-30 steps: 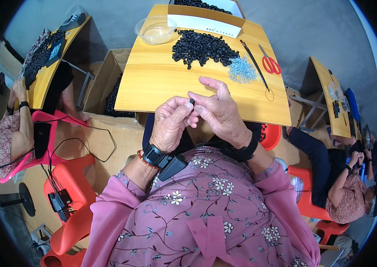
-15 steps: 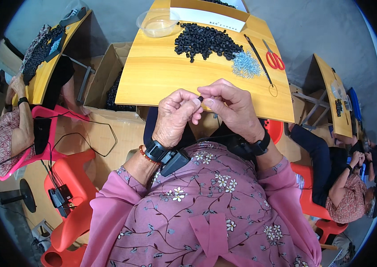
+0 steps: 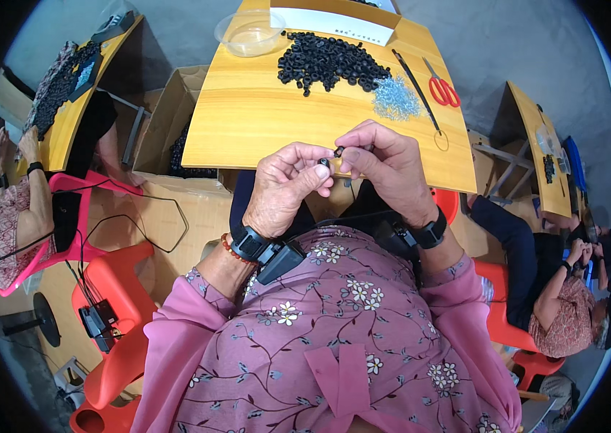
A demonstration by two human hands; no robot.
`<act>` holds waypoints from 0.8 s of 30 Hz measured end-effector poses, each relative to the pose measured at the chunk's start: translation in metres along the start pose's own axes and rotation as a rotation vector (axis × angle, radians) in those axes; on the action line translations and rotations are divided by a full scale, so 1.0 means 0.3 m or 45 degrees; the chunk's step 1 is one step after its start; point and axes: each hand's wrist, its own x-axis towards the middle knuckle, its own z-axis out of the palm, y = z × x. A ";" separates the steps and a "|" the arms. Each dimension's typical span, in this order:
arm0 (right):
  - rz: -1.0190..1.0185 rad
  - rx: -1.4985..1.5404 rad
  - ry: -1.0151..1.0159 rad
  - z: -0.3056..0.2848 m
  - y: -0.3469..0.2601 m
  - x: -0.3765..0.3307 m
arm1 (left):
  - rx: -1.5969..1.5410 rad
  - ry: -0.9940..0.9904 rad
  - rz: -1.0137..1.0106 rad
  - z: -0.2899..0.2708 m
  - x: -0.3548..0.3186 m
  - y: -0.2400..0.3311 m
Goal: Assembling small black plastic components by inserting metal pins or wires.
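Observation:
Between the thumb and fingertips of my left hand [image 3: 287, 184] is a small black part [image 3: 325, 163]. My right hand [image 3: 390, 164] pinches another tiny dark piece [image 3: 338, 151], whose exact kind is too small to make out. The fingertips of both hands are close together, just in front of the table's near edge. Beyond them on the tabletop lies a heap of small black ring-like parts [image 3: 330, 61]. Beside it, to the right, is a pile of small clear-blue pieces [image 3: 396, 99].
On the wooden table [image 3: 247, 123] are a clear plastic bowl [image 3: 251, 40], a white box [image 3: 334, 23], a thin black rod [image 3: 415, 83] with a loop, and red-handled scissors [image 3: 444, 92]. A cardboard box [image 3: 168, 133] stands left. People sit at tables on both sides.
My fingertips have drawn slightly apart. A small black part now shows in my left fingers and a separate dark piece in my right. The view has shifted a little.

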 end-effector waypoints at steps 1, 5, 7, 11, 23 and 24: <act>-0.005 0.008 0.011 -0.001 0.002 -0.005 | 0.016 -0.006 0.007 0.004 0.000 0.002; 0.000 0.054 0.024 0.009 0.010 -0.022 | -0.004 -0.012 0.023 0.005 0.005 0.005; -0.001 0.050 0.032 0.016 0.014 -0.027 | -0.004 -0.014 0.056 -0.002 0.008 -0.006; -0.004 0.088 0.021 0.026 0.014 -0.029 | 0.019 -0.012 0.108 0.001 0.008 -0.004; -0.026 0.000 0.017 0.040 -0.001 -0.030 | 0.044 0.009 0.123 0.017 0.006 0.010; -0.015 0.001 0.016 0.039 0.001 -0.030 | 0.040 0.012 0.119 0.018 0.006 0.012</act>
